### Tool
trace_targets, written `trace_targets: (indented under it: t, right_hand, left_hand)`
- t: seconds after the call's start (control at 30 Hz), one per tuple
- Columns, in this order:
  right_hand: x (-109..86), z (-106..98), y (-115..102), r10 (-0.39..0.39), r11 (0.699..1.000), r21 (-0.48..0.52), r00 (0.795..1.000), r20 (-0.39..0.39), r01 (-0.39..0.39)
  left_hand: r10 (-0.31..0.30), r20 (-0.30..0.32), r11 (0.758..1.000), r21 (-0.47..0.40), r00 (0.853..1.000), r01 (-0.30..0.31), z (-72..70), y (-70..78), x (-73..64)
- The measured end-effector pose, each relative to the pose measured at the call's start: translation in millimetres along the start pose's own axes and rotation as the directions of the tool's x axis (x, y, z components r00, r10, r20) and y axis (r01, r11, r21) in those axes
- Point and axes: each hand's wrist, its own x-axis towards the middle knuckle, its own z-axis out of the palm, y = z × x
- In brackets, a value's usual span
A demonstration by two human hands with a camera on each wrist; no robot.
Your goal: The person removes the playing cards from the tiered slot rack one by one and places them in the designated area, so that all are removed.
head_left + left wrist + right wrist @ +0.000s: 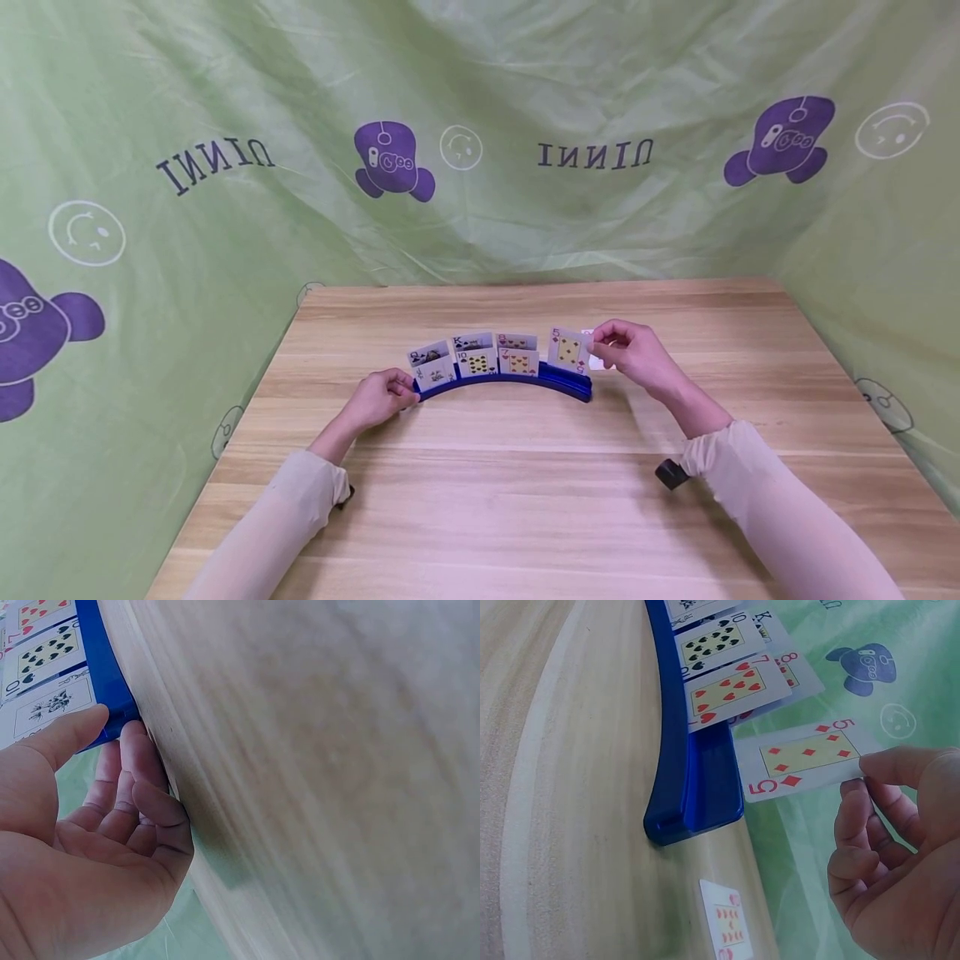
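Observation:
A curved blue card holder (567, 385) stands on the table with playing cards upright in two rows. Its front row has a joker (435, 375), a ten of spades (477, 362) and a seven of hearts (518, 362). Behind them show a queen (427, 353), a king (472, 341) and an eight (517, 341), partly hidden. My left hand (377, 397) pinches the holder's left end, thumb on top. In my right hand (636, 354), thumb and fingers pinch a five of diamonds (810, 754) by its edge; its lower edge overlaps the holder's right end.
Face up on the table, just beyond the holder's right end, lies a red-suited card (729, 921). The wooden table (480, 500) is bordered by a green printed curtain (510, 225) at the back and sides.

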Motion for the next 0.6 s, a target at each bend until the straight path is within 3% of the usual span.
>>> trace_targets:
  t: [0.2,0.6]
  right_hand:
    - [3.2,-3,-1,-0.001,1.0,0.019,1.0,-0.025,0.001]
    - [6.6,-13,0,0.077,0.992,0.096,0.997,-0.01,-0.076]
  left_hand:
    - [-0.002,0.0,1.0,-0.005,1.0,0.002,0.8,-0.9,-0.1]
    - [0.001,-0.005,1.0,0.006,1.0,-0.001,0.7,-0.2,0.0]
